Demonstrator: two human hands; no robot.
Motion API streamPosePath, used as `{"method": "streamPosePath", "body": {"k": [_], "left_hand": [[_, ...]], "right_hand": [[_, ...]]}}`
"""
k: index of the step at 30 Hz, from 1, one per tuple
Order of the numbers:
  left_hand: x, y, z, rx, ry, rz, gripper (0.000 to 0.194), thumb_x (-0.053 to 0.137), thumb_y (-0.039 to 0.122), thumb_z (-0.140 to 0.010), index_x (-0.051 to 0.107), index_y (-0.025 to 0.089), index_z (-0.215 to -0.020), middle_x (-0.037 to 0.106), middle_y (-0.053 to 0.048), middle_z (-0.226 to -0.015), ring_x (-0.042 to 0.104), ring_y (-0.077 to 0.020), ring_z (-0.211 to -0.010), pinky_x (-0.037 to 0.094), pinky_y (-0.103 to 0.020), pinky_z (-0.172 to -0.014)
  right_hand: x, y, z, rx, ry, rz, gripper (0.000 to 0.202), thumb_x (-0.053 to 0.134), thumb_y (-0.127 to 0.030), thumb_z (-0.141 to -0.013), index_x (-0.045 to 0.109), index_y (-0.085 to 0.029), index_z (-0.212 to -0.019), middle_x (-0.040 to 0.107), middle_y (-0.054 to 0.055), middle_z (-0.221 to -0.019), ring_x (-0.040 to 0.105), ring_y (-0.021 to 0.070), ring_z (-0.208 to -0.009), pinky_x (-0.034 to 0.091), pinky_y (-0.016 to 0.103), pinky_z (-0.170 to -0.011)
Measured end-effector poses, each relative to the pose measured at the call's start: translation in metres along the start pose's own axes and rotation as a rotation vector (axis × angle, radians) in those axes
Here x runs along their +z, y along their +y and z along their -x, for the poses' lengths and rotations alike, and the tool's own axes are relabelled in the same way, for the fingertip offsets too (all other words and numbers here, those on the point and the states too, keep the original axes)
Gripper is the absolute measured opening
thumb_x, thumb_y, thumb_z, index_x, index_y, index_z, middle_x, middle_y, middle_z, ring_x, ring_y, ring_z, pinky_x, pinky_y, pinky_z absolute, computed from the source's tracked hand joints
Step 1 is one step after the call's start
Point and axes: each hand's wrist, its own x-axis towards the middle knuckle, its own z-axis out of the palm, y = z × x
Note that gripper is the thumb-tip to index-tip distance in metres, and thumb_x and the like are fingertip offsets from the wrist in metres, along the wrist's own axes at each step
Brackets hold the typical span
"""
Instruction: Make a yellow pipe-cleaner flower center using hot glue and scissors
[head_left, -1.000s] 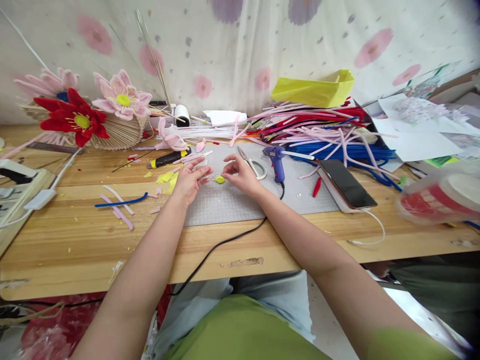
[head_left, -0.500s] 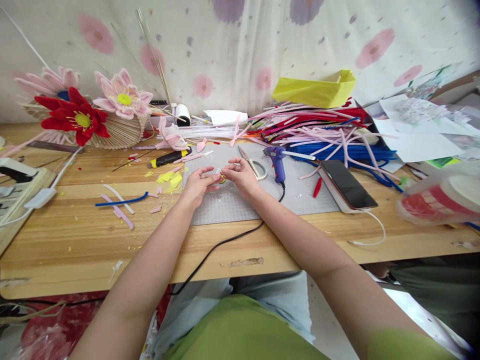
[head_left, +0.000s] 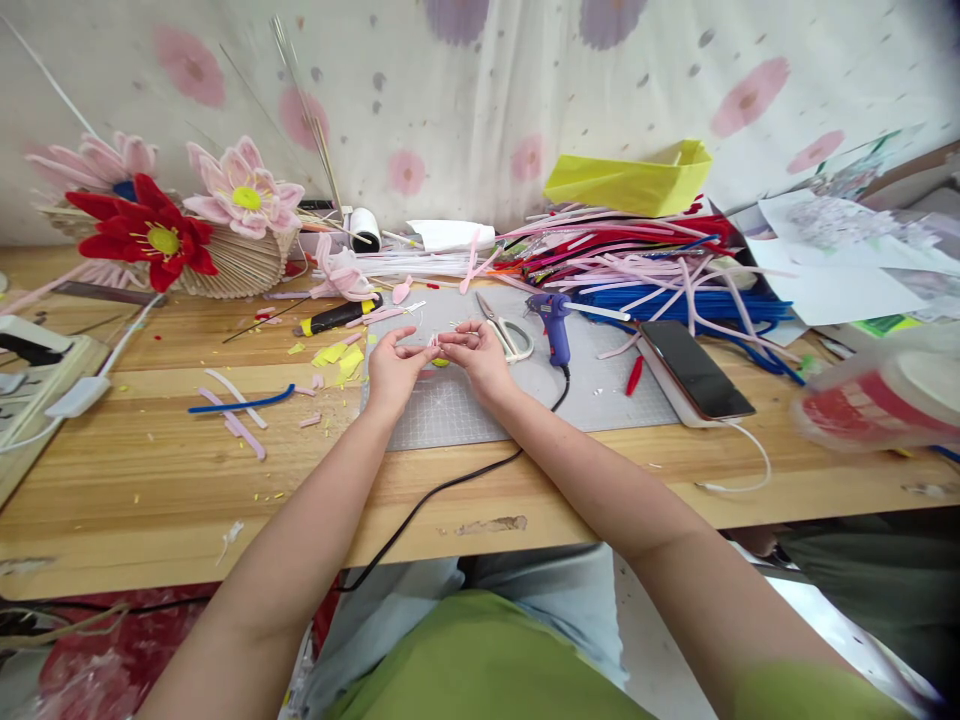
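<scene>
Over the grey cutting mat my left hand and my right hand meet fingertip to fingertip. Both pinch a small piece with thin white strands, too small to make out fully. A bit of yellow shows just below the fingertips; whether it belongs to the held piece I cannot tell. Scissors with white handles lie close beyond my right hand. A purple glue gun rests to their right. Yellow paper scraps are scattered left of my left hand.
Finished fuzzy flowers, one a red flower, stand back left. Bundled pipe cleaners pile up behind the mat. A utility knife, a phone and a cup lie around. The glue gun's black cord crosses the front edge.
My fingertips have drawn closer around the small piece and turned slightly. My left hand's fingers have lifted a little, and the yellow bit now sits below the fingers.
</scene>
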Motion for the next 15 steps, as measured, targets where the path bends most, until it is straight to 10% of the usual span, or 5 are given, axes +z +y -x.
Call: {"method": "streamPosePath", "body": {"k": [10,15], "left_hand": [[-0.003,0.007,-0.001,-0.005,-0.043,0.023,0.053,0.076,0.015,-0.061,0.052,0.014,-0.107,0.068,-0.003,-0.072,0.068,-0.0163,-0.066,0.052,-0.023,-0.052],[-0.005,0.011,-0.001,-0.034,-0.099,0.054,0.053,0.077,0.014,-0.060,0.052,0.015,-0.107,0.068,-0.002,-0.071,0.068,-0.0162,-0.067,0.051,-0.021,-0.051]], "right_hand": [[-0.011,-0.013,-0.006,-0.034,0.095,0.102,0.031,0.062,-0.021,-0.065,0.042,-0.022,-0.089,0.061,-0.003,-0.084,0.061,0.0103,-0.076,0.052,0.027,-0.071],[-0.012,-0.014,-0.006,0.066,-0.138,0.073,0.045,0.077,-0.035,-0.059,0.047,-0.021,-0.089,0.066,-0.002,-0.082,0.062,0.0105,-0.073,0.049,0.025,-0.069]]}}
